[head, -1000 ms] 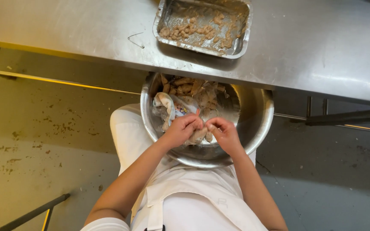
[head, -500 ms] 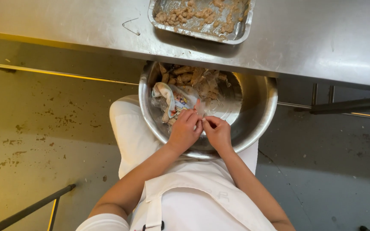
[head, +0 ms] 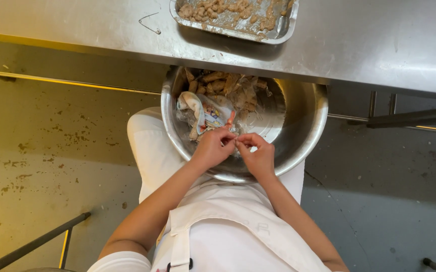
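both hands meet over the near side of a large steel bowl (head: 306,136) that sits on the person's lap, against a white apron (head: 228,226). the left hand (head: 213,148) is curled, its fingertips pinched on a small pale piece (head: 235,142) held between the two hands, and the right hand (head: 257,153) is curled the same way, its fingertips closed on the same piece from the other side (the piece is too small and too covered by fingers to tell what it is). the two hands touch or nearly touch at the fingertips. inside the bowl, along its far side, lies a heap of brownish shell-like scraps (head: 228,85), and toward the left there is a crumpled clear plastic bag with coloured print (head: 205,113), just beyond the left hand. the right part of the bowl's floor shows bare metal. the bowl's far rim tucks under the edge of a steel table (head: 369,45). on that table, well apart from the hands, stands a rectangular metal tray (head: 291,25) holding small pale brownish pieces. below lies a stained floor (head: 42,151).
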